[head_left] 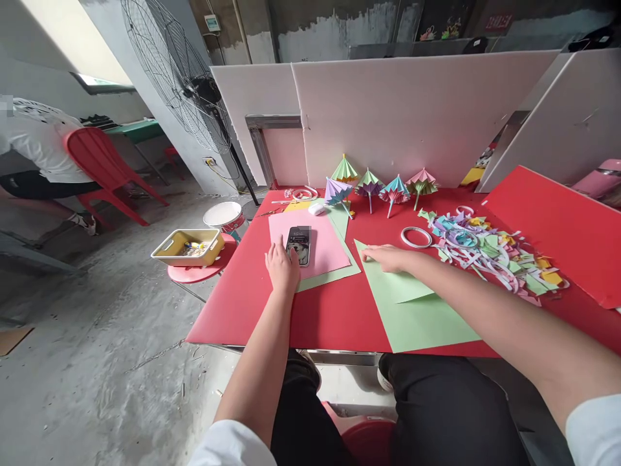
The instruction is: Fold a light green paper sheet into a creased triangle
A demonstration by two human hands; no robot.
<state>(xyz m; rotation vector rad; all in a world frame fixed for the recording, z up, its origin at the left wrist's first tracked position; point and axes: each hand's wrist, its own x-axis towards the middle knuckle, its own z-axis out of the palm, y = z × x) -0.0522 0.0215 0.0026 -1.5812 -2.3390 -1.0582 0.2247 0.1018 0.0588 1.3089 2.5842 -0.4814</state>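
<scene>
My left hand (283, 266) lies over the left side of a dark smartphone (299, 244), fingers stretched out and the thumb at the phone's edge. Under the phone is a pink paper sheet (330, 249), on top of a green sheet (323, 280). My right hand (388, 257) has its fingers curled at the upper left corner of another green paper (431, 323), seemingly gripping it; the fingertips are partly hidden. A smaller green piece or flap (405, 288) lies on this paper, beneath my right wrist.
Several small folded paper umbrellas (371, 188) stand at the back of the red table (242, 285). Right of them lie a white tape ring (416, 237) and a heap of paper scraps (490, 249). A yellow bin (189, 247) rests on a stool at left; a person (43, 145) sits beyond.
</scene>
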